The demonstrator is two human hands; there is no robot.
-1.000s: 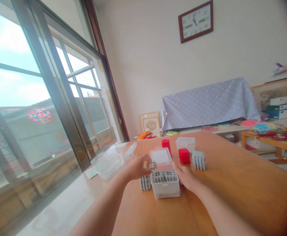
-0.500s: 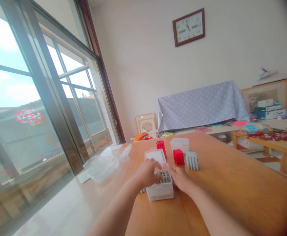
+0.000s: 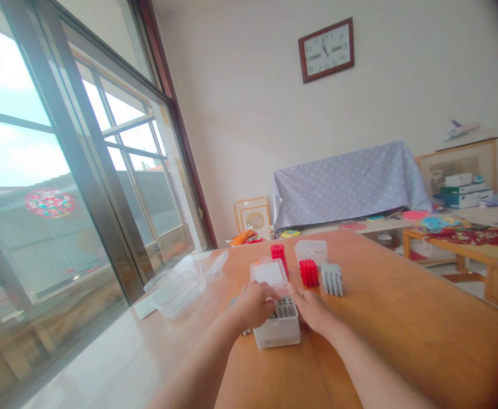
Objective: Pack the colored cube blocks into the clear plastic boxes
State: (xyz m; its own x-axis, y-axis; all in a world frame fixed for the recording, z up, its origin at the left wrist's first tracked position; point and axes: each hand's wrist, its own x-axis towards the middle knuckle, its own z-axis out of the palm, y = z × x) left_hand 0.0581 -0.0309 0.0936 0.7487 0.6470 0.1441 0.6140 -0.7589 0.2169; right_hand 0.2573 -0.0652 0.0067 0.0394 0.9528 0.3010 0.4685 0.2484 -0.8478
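Note:
A small clear plastic box (image 3: 276, 335) stands on the wooden table (image 3: 402, 329), filled with upright grey pieces (image 3: 284, 309); its lid (image 3: 268, 273) is flipped back. My left hand (image 3: 252, 305) rests curled on the box's left top edge, fingertips on the grey pieces. My right hand (image 3: 311, 308) lies against the box's right side, fingers stretched along it. A few grey pieces stand behind my left wrist, mostly hidden.
Behind the box stand two red stacks (image 3: 309, 272) (image 3: 277, 251), a grey stack (image 3: 332, 279) and another clear box (image 3: 310, 251). Clear plastic containers (image 3: 176, 287) lie at the left by the window. A covered sofa and a low table stand beyond.
My left hand carried a grey piece from above the box down into it and now presses on the row. The camera shifted slightly; my right hand stayed beside the box.

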